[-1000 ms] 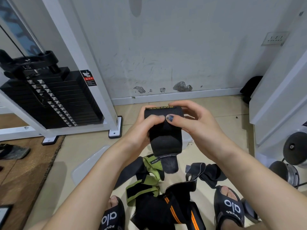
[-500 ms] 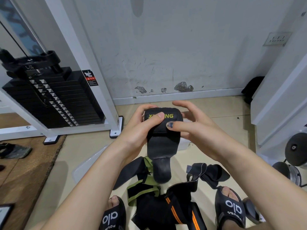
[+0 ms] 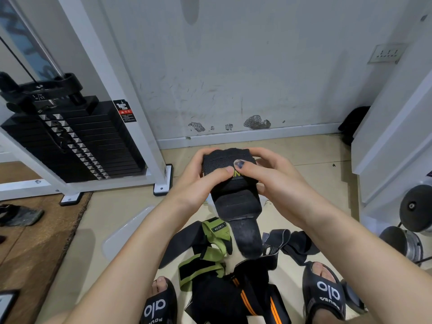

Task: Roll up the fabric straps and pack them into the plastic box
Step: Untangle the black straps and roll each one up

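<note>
Step in hand: rolling. The wide black padded fabric strap [image 3: 236,195] is held up in the air in front of the person, above the floor pile. Its upper end is wound into a thick roll; the free tail, ending in a narrow dark tab, hangs down toward the pile.

Left hand [image 3: 201,181]: fingers curled round the left side of the roll, thumb pressed across its front. Right hand [image 3: 275,181]: fingers wrapped behind the right side, thumb on the front next to the left thumb, partly covering yellow lettering. Both hands are clamped on the roll.

On the tan tiled floor [image 3: 311,155] below: a loose heap of unrolled straps, among them a green-and-black webbing strap [image 3: 210,256] and a black strap with orange stripes [image 3: 247,298]. A translucent plastic piece [image 3: 124,232], probably the box or its lid, lies left of the heap; I cannot tell which.

Judgement: task early, most straps unrolled. Next move calls for winding in the hanging tail while keeping thumb pressure so the roll does not spring loose.
</note>
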Available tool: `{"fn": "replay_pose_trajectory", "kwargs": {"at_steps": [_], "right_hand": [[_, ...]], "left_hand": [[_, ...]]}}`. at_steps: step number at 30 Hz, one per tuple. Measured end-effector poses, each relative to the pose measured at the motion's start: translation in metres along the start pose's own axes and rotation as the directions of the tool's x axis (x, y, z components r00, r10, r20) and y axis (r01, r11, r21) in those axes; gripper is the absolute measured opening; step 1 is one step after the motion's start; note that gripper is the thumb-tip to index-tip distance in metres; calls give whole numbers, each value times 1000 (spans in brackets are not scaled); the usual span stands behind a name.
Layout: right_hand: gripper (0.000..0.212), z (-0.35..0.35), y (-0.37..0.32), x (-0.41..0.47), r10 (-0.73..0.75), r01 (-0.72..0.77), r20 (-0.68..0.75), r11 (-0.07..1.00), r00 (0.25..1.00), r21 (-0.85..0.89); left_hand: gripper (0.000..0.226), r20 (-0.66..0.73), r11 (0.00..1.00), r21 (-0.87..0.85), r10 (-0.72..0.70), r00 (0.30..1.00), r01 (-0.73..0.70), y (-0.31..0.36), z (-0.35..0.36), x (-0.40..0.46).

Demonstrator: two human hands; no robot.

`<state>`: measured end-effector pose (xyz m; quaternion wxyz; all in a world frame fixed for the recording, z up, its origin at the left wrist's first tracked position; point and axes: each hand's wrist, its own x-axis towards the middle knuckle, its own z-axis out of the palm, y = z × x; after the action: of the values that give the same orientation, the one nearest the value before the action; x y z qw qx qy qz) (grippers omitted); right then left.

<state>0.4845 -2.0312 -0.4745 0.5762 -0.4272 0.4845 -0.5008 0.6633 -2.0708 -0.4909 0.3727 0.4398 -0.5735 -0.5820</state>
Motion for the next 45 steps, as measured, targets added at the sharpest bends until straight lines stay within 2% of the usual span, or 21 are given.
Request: {"fn": "replay_pose_trajectory", "kwargs": {"at_steps": [2, 3, 6, 7, 11, 13, 15, 19, 22, 25, 29, 32, 34, 36, 40, 42, 43, 45], "right_hand": [[23, -2, -1, 1, -25, 25, -18, 1000, 1000, -8], [26, -3, 0, 2, -34, 34, -16, 999, 999, -8], [34, -1, 3, 2, -52, 52, -24, 998, 998, -26], [37, 0, 5, 2, -66, 66, -21, 997, 998, -43], [46, 3, 7, 0, -151, 151, 12, 982, 988, -116], [49, 3, 6, 0, -142, 143, 17, 982, 990, -127], [54, 2, 4, -1, -69, 70, 13, 991, 997, -110], [53, 4, 5, -8, 209, -210, 76, 978, 975, -3], [55, 8, 7, -12, 326, -331, 104, 943, 940, 29], [55, 8, 5, -13, 266, -268, 37, 963, 963, 42], [59, 11, 2, -13, 91, -91, -4, 994, 996, 59], [37, 17, 4, -12, -26, 31, -57, 995, 998, 93], [13, 19, 6, -11, -42, 54, -85, 990, 995, 134], [5, 20, 8, -9, -22, 38, -89, 983, 996, 181], [18, 13, 6, -6, 27, -31, 21, 967, 999, 252], [38, 9, 4, -6, 17, -34, 72, 969, 997, 247], [41, 8, 5, -6, 4, -21, 79, 976, 997, 215], [25, 11, 8, -6, -58, 52, 60, 994, 997, 94]], "left_hand": [[41, 5, 998, 45, -39, 999, 39, 2, 2, 0], [38, 26, 996, 13, -84, 996, 84, 3, 3, -1], [53, 76, 962, -139, -228, 971, 237, 9, 9, -3], [51, 81, 949, -172, -253, 964, 264, 10, 11, -4], [33, 76, 930, -243, -264, 961, 275, 14, 10, -5], [30, 39, 927, -270, -261, 965, 262, 15, 8, -5], [33, 10, 928, -289, -242, 970, 234, 14, 6, -5], [10, -78, 955, -271, -146, 986, 120, 11, 1, -2], [23, -138, 978, -204, -64, 988, 35, 10, -6, -1], [37, -142, 991, -137, -26, 990, 6, 10, -8, -1], [33, -111, 1000, -25, -9, 994, 6, 7, -4, -2], [22, -83, 997, -72, -44, 996, 38, 4, -2, 2], [16, -61, 991, -114, -75, 995, 68, 4, 0, 3], [16, -57, 990, -113, -90, 994, 83, 3, 2, 4], [24, -53, 983, -149, -112, 992, 103, 2, 5, 5], [29, -25, 979, -172, -111, 993, 105, 3, 5, 4], [28, -12, 980, -170, -110, 994, 107, 4, 5, 4], [25, -4, 982, -151, -114, 993, 112, 4, 3, 2]]}}
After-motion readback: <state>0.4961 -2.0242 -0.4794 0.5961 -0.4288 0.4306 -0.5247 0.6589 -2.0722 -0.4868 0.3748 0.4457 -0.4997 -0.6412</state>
